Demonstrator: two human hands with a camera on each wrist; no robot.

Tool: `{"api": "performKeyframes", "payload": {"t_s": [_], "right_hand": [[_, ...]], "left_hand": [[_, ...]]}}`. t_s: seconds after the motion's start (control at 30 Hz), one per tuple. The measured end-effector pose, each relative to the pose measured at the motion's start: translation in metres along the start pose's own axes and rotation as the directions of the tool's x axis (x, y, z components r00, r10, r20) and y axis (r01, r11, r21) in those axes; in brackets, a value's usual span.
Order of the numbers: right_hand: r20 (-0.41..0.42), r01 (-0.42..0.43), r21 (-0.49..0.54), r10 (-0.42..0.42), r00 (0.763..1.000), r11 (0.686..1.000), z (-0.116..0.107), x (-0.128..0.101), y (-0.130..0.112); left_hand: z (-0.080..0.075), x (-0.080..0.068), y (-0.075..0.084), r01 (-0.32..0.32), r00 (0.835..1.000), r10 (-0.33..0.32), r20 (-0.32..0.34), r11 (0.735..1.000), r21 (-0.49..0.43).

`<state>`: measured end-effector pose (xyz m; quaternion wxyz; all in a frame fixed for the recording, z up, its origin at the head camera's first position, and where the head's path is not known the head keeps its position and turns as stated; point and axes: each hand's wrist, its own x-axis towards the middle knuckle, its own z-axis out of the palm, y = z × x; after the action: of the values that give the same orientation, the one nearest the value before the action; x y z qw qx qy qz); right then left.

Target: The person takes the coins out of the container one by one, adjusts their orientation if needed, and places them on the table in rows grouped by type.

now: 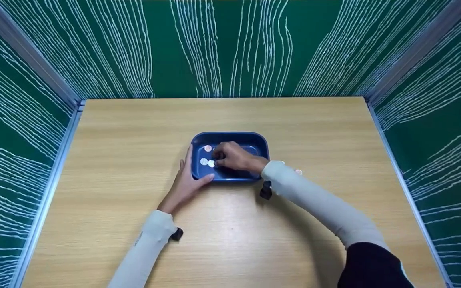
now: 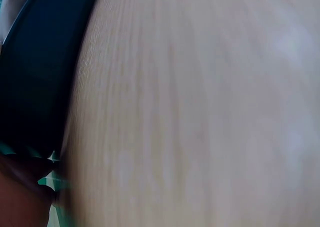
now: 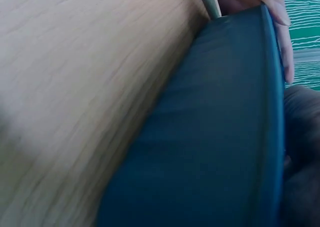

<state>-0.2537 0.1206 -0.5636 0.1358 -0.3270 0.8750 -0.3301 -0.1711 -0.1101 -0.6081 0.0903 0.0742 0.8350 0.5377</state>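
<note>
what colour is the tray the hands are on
Dark blue: the rectangular plastic tray shows best in the head view.

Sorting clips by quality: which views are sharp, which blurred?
Head view: sharp, evenly lit, blue tray, coins and both hands clear. Left wrist view: heavily blurred, table smeared. Right wrist view: blurred too, tray wall fills it.

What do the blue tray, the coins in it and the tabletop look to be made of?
Blue tray: probably moulded plastic, judging by its rounded corners, smooth rim and dull sheen. Coins: likely metal; small flat discs, some pale silvery, one looks pinkish, too small to be sure. Table: light wood or wood-look laminate, with fine straight grain and a matt finish.
</note>
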Motion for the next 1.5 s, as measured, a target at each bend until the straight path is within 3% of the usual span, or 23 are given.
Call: {"api": "performKeyframes", "payload": {"t_s": [0.27, 0.7, 1.0, 1.23, 1.5], "right_hand": [[-0.005, 0.017, -0.012, -0.017, 1.0, 1.0, 0.011, 0.007, 0.001], [-0.025, 0.0, -0.063, -0.001, 1.0, 0.998, 0.017, 0.009, -0.001], [0.031, -0.077, -0.039, 0.078, 0.996, 0.996, 0.017, 0.0, -0.006], [-0.023, -0.064, -0.078, 0.062, 0.998, 0.995, 0.015, -0.012, -0.006], [-0.058, -0.063, -0.016, 0.062, 0.996, 0.998, 0.003, -0.023, -0.003]], "left_hand": [[0.0, 0.001, 0.0, -0.036, 0.999, 0.037, -0.025, 0.999, 0.014], [0.001, 0.002, -0.002, -0.02, 1.0, 0.02, -0.015, 1.0, 0.005], [0.001, 0.0, -0.001, 0.011, 1.0, -0.011, -0.018, 1.0, -0.002], [0.002, 0.001, 0.0, 0.009, 1.0, -0.009, -0.024, 1.0, 0.0], [0.001, 0.0, 0.0, -0.011, 1.0, 0.011, -0.014, 1.0, -0.005]]}}
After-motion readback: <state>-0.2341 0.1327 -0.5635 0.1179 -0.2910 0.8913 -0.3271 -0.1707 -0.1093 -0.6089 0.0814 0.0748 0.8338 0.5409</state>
